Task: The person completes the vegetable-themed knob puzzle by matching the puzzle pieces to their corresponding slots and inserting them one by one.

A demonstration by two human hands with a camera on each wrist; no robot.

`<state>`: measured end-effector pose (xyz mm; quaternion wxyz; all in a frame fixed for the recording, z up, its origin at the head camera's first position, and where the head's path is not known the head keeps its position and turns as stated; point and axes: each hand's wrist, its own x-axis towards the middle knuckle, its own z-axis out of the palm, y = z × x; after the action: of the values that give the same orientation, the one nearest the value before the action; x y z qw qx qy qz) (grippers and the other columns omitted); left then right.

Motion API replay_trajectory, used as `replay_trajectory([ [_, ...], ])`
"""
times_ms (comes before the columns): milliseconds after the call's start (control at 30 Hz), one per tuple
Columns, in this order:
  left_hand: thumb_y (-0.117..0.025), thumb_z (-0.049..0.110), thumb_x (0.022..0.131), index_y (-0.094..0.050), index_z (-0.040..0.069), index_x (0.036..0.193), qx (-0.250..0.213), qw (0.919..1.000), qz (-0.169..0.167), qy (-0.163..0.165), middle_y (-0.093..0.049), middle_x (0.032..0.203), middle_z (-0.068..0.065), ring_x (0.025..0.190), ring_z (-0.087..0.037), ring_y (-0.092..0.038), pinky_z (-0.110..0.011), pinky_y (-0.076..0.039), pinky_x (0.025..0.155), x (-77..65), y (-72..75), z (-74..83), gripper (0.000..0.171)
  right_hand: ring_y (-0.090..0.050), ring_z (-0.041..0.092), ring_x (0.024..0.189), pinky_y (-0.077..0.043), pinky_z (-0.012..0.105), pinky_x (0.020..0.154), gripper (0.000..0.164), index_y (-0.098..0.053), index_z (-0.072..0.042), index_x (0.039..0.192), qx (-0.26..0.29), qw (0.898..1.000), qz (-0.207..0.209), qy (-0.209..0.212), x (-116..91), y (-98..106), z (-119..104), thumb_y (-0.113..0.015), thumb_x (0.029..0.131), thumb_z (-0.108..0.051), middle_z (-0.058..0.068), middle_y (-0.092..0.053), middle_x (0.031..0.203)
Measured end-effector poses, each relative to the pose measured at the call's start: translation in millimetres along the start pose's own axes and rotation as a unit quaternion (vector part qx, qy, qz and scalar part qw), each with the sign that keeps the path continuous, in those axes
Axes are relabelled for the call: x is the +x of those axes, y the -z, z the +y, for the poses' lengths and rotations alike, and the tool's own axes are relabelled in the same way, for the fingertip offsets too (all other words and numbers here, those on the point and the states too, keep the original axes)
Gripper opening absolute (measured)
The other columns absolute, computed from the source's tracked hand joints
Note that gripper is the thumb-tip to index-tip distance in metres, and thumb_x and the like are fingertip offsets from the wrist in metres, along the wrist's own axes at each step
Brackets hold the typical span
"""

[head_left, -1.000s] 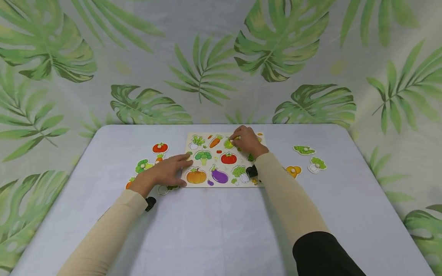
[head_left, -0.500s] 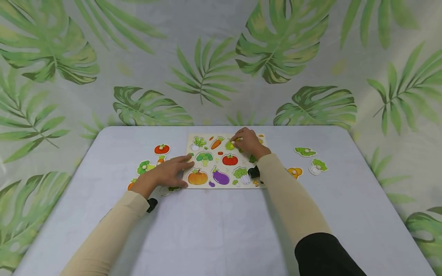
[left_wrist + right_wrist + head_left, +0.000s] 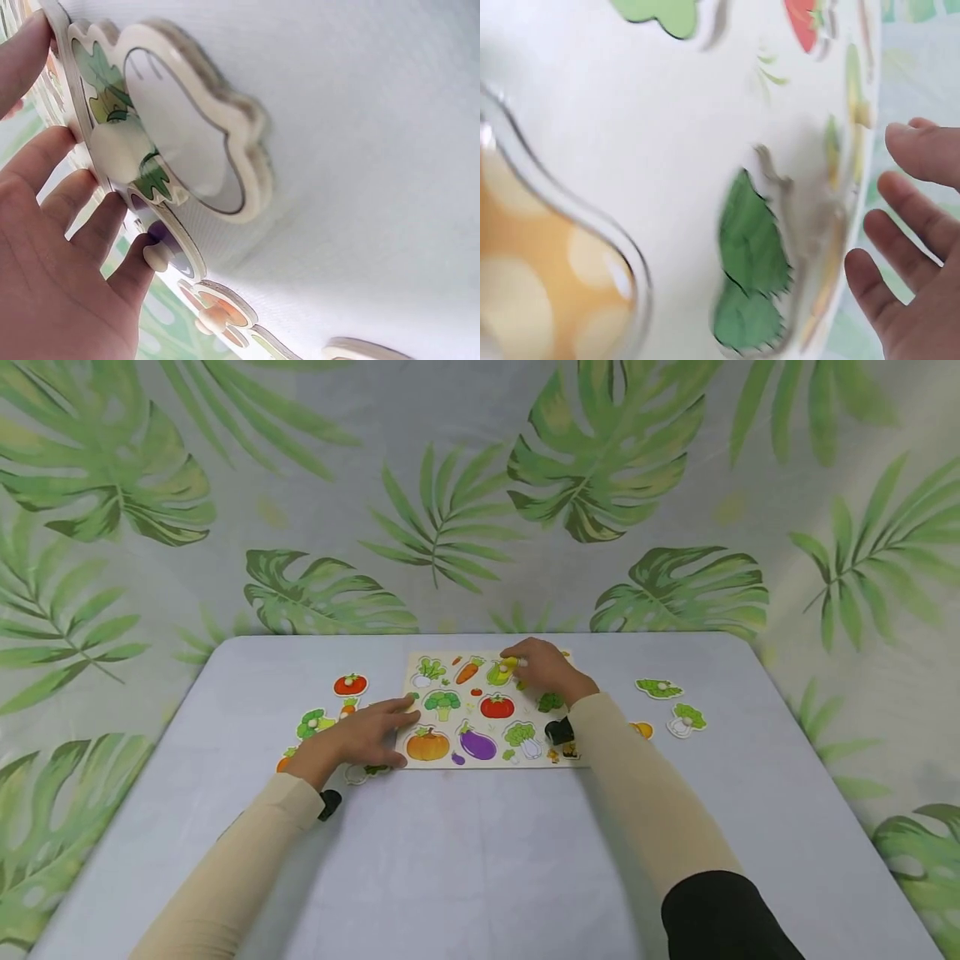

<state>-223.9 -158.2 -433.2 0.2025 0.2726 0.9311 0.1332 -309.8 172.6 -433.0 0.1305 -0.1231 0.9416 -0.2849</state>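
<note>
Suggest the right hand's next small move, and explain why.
Perhaps the right hand should nudge the yellow-green piece to check its fit: the fingers are near it, whether it sits flush is unclear, and the left hand touches the board.

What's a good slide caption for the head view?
Left hand touching a vegetable puzzle board, right hand over its far side, loose pieces on both sides.

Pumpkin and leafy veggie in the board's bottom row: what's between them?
A big purple eggplant on the board, plus a tiny eggplant at its lower left, in the head view.
</note>
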Motion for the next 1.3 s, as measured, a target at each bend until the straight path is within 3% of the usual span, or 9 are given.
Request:
replay_trajectory([
  [167,-0.075,0.034,0.085,-0.042,0.017,0.152,0.001,1.0,-0.001,0.001,-0.024,0.166,-0.007,0.152,-0.036,-0.025,-0.057,-0.031,0.12,1.2,-2.3,-2.2,0.077,-0.034,0.035,0.147,-0.028,0.052,0.123,0.039,-0.06,-0.013,0.137,-0.015,1.0,0.002,0.027,-13,18,-5,-0.056,0.098,-0.01,0.013,-0.049,0.15],
  [400,-0.074,0.034,0.085,-0.041,0.016,0.152,0.016,0.9999,0.005,-0.001,-0.024,0.166,-0.008,0.152,-0.037,-0.026,-0.057,-0.031,0.12,-0.4,-0.2,-5.0,0.077,-0.039,0.038,0.143,-0.032,0.056,0.119,0.04,-0.059,-0.008,0.137,-0.042,0.996,0.008,0.083,-39,47,-17,-0.059,0.097,-0.011,0.018,-0.049,0.148],
  [700,-0.073,0.036,0.085,-0.04,0.018,0.153,0.008,0.9999,-0.001,0.006,-0.023,0.167,-0.007,0.153,-0.036,-0.024,-0.057,-0.03,0.12,-0.8,2.5,-4.5,0.078,-0.042,0.04,0.138,-0.035,0.058,0.115,0.038,-0.062,-0.006,0.133,-0.094,0.987,0.025,0.126,-72,68,-17,-0.063,0.095,-0.011,0.02,-0.05,0.145],
  [867,-0.073,0.034,0.085,-0.04,0.017,0.153,0.011,0.9999,0.003,0.003,-0.023,0.166,-0.008,0.152,-0.037,-0.024,-0.058,-0.029,0.12,-1.8,3.5,-3.1,0.077,-0.042,0.042,0.137,-0.035,0.061,0.114,0.038,-0.062,-0.005,0.132,-0.11,0.986,0.035,0.121,-87,80,1,-0.064,0.094,-0.007,0.021,-0.052,0.143],
  [1100,-0.073,0.034,0.085,-0.041,0.017,0.153,0.01,0.9999,0.001,-0.003,-0.024,0.166,-0.008,0.152,-0.037,-0.025,-0.058,-0.029,0.12,0.7,-1.6,-2.1,0.077,-0.042,0.043,0.137,-0.034,0.064,0.113,0.037,-0.063,-0.005,0.13,-0.13,0.986,0.044,0.092,-116,94,41,-0.065,0.093,-0.006,0.021,-0.054,0.141],
  [1300,-0.073,0.034,0.085,-0.041,0.016,0.152,0.015,0.9999,0.006,-0.004,-0.024,0.166,-0.008,0.152,-0.037,-0.026,-0.058,-0.029,0.12,0.4,-2.5,-2.8,0.077,-0.046,0.044,0.132,-0.037,0.064,0.11,0.036,-0.064,-0.001,0.127,-0.134,0.985,0.056,0.09,-134,106,73,-0.064,0.091,-0.002,0.025,-0.057,0.136],
])
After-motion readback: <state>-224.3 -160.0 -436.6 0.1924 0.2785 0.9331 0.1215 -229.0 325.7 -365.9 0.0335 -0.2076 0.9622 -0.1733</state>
